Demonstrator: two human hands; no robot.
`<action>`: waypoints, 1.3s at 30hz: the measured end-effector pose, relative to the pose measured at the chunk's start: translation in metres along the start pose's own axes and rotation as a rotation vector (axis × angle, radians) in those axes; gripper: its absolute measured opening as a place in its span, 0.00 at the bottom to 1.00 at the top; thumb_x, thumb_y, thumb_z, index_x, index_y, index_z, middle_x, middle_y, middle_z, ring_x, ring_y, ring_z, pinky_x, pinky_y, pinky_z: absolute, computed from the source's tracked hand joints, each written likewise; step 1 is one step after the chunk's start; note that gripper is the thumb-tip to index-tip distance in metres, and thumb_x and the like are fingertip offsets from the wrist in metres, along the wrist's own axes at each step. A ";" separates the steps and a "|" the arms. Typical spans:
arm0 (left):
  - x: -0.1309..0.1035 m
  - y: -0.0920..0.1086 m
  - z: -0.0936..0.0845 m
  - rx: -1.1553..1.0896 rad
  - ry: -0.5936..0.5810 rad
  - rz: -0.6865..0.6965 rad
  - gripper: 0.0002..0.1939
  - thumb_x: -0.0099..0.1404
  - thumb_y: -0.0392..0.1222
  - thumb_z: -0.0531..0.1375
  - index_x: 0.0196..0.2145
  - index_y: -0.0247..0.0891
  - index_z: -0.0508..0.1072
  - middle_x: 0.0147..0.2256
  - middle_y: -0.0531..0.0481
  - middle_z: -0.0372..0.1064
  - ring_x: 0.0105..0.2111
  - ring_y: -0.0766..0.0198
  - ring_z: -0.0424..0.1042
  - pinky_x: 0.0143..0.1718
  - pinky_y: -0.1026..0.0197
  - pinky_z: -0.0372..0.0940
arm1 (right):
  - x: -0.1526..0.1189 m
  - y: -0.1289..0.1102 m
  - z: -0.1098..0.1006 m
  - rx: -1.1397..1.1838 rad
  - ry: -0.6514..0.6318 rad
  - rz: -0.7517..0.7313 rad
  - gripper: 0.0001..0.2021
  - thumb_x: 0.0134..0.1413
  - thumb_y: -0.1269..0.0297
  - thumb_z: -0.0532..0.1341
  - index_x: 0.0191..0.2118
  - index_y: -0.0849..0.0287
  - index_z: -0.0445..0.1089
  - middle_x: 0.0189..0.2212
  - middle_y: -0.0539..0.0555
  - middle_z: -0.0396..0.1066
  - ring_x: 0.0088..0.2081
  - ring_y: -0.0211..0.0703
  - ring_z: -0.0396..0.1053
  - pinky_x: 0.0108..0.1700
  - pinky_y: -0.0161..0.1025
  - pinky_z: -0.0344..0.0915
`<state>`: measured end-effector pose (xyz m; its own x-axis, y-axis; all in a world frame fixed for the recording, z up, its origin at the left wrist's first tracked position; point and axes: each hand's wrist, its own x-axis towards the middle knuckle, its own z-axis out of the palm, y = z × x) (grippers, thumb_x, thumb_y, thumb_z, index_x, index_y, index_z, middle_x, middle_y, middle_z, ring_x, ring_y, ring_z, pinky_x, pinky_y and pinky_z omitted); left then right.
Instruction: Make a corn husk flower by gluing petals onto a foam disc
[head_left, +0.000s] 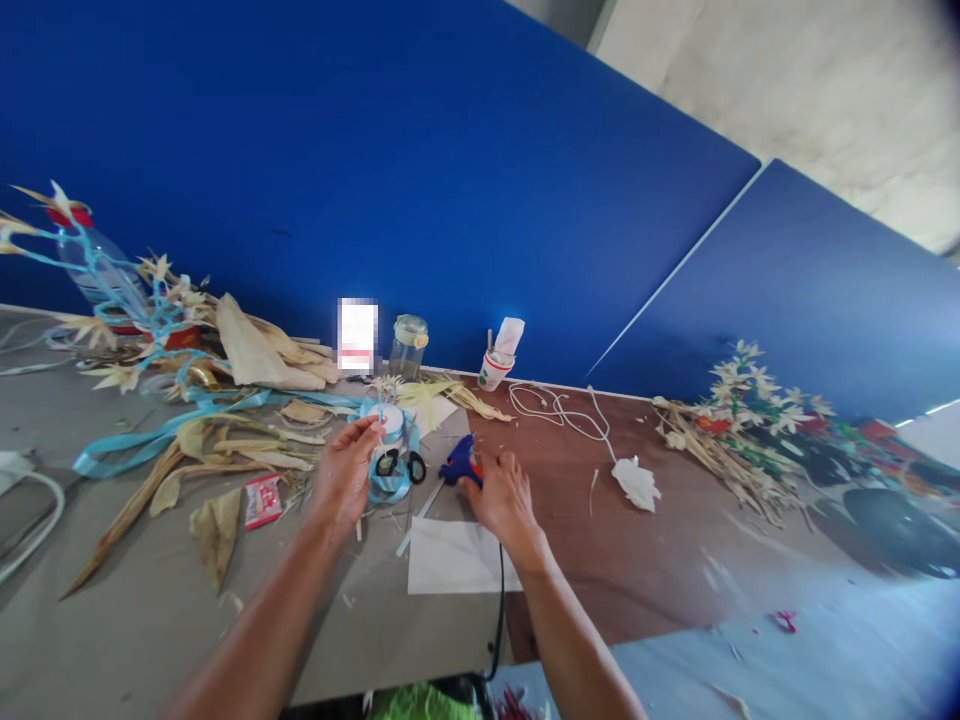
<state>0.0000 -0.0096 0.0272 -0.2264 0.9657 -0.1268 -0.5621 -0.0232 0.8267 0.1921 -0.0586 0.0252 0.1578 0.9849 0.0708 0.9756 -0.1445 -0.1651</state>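
My left hand (345,468) is closed in a pinch beside a roll of light blue ribbon (390,488); a thin light blue stem with a pale flower tip (388,385) rises from its fingertips. Black-handled scissors (415,467) lie on the ribbon. My right hand (504,497) is at a blue glue gun (459,462), its thumb and fingers bent around the rear end. The gun lies on the table with its black cord running toward the front edge. White paper (450,557) lies below the gun.
Dried husks (255,350), a red packet (262,501) and a plastic bottle (105,270) are at left. Near the blue partition (375,150) stand a jar (409,348) and a cup (495,370). A white cable (559,410), crumpled white tissue (636,484) and dried flowers (750,400) are at right.
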 end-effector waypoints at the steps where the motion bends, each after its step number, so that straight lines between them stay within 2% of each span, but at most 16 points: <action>1: 0.000 0.000 0.000 0.006 0.000 0.001 0.19 0.36 0.44 0.71 0.27 0.34 0.74 0.23 0.53 0.69 0.25 0.70 0.66 0.29 0.66 0.58 | -0.001 0.005 0.003 -0.005 -0.030 0.003 0.23 0.51 0.55 0.58 0.53 0.57 0.62 0.47 0.63 0.63 0.48 0.56 0.63 0.46 0.46 0.57; 5: 0.000 -0.002 0.000 0.039 -0.003 0.030 0.19 0.37 0.45 0.70 0.28 0.34 0.74 0.23 0.54 0.69 0.25 0.68 0.66 0.29 0.65 0.58 | 0.002 0.010 0.015 0.012 -0.123 -0.001 0.24 0.50 0.57 0.59 0.53 0.59 0.62 0.48 0.65 0.62 0.46 0.54 0.66 0.44 0.44 0.59; 10: 0.002 -0.002 0.000 0.007 0.026 -0.034 0.21 0.33 0.44 0.71 0.28 0.34 0.74 0.22 0.54 0.69 0.24 0.70 0.65 0.28 0.66 0.57 | 0.008 0.006 0.021 0.078 -0.112 0.031 0.22 0.49 0.61 0.59 0.52 0.60 0.63 0.51 0.65 0.59 0.41 0.51 0.69 0.42 0.41 0.62; 15: 0.002 -0.001 0.000 0.026 0.023 -0.034 0.21 0.34 0.44 0.71 0.28 0.33 0.75 0.22 0.53 0.69 0.23 0.70 0.65 0.27 0.66 0.58 | 0.013 0.014 0.025 0.271 -0.073 -0.004 0.18 0.49 0.67 0.57 0.47 0.62 0.66 0.47 0.64 0.62 0.41 0.49 0.68 0.44 0.41 0.62; 18: 0.001 0.000 0.000 0.031 0.022 -0.021 0.21 0.33 0.45 0.71 0.28 0.33 0.75 0.22 0.53 0.69 0.23 0.70 0.65 0.26 0.66 0.58 | 0.018 0.025 0.024 0.593 -0.028 0.002 0.14 0.46 0.67 0.58 0.42 0.63 0.68 0.42 0.61 0.65 0.40 0.48 0.67 0.42 0.42 0.62; 21: -0.001 0.001 0.000 0.031 0.020 -0.032 0.22 0.33 0.46 0.71 0.27 0.33 0.75 0.24 0.51 0.70 0.23 0.70 0.65 0.24 0.67 0.58 | 0.019 0.030 0.016 1.096 -0.097 0.035 0.14 0.44 0.61 0.61 0.39 0.61 0.68 0.30 0.53 0.67 0.29 0.42 0.65 0.32 0.39 0.62; 24: -0.001 -0.001 -0.001 0.052 0.013 -0.042 0.22 0.33 0.46 0.71 0.28 0.34 0.76 0.28 0.48 0.72 0.24 0.68 0.66 0.25 0.67 0.58 | 0.015 0.023 0.004 1.494 -0.144 0.030 0.19 0.40 0.58 0.66 0.39 0.60 0.68 0.22 0.47 0.63 0.21 0.34 0.57 0.25 0.35 0.56; 26: 0.000 -0.003 -0.003 0.083 0.011 -0.030 0.21 0.36 0.47 0.71 0.29 0.34 0.76 0.29 0.48 0.73 0.26 0.68 0.66 0.26 0.66 0.59 | 0.010 0.011 -0.002 1.598 -0.140 -0.006 0.19 0.38 0.60 0.67 0.39 0.60 0.67 0.20 0.45 0.61 0.19 0.32 0.55 0.24 0.34 0.54; 29: 0.001 -0.006 -0.005 0.105 0.016 -0.013 0.20 0.38 0.46 0.70 0.30 0.34 0.77 0.26 0.51 0.72 0.27 0.68 0.66 0.29 0.66 0.58 | 0.002 -0.010 -0.004 1.570 -0.156 -0.076 0.16 0.42 0.59 0.65 0.38 0.59 0.67 0.20 0.46 0.62 0.19 0.33 0.58 0.23 0.34 0.54; 33: 0.000 -0.005 -0.004 0.123 0.034 -0.022 0.19 0.38 0.44 0.70 0.30 0.35 0.76 0.24 0.53 0.71 0.25 0.68 0.66 0.29 0.66 0.59 | -0.006 -0.032 0.006 1.356 -0.219 -0.147 0.15 0.46 0.56 0.62 0.39 0.59 0.69 0.22 0.49 0.66 0.23 0.37 0.62 0.26 0.35 0.59; 36: -0.003 -0.003 -0.002 0.107 0.018 -0.061 0.19 0.39 0.44 0.69 0.31 0.35 0.76 0.24 0.53 0.72 0.23 0.67 0.67 0.28 0.64 0.60 | -0.009 -0.039 0.014 1.241 -0.162 -0.222 0.12 0.48 0.57 0.61 0.38 0.58 0.70 0.29 0.52 0.69 0.29 0.40 0.65 0.33 0.37 0.63; 39: -0.003 -0.002 -0.002 0.111 0.022 -0.067 0.18 0.39 0.44 0.69 0.31 0.36 0.76 0.24 0.54 0.72 0.22 0.67 0.66 0.27 0.64 0.61 | -0.010 -0.040 0.017 1.167 -0.128 -0.278 0.11 0.50 0.58 0.60 0.38 0.57 0.68 0.31 0.52 0.70 0.32 0.42 0.67 0.37 0.38 0.64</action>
<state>0.0006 -0.0130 0.0251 -0.2088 0.9583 -0.1948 -0.4852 0.0715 0.8715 0.1490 -0.0607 0.0144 -0.1164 0.9806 0.1578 0.2386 0.1819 -0.9539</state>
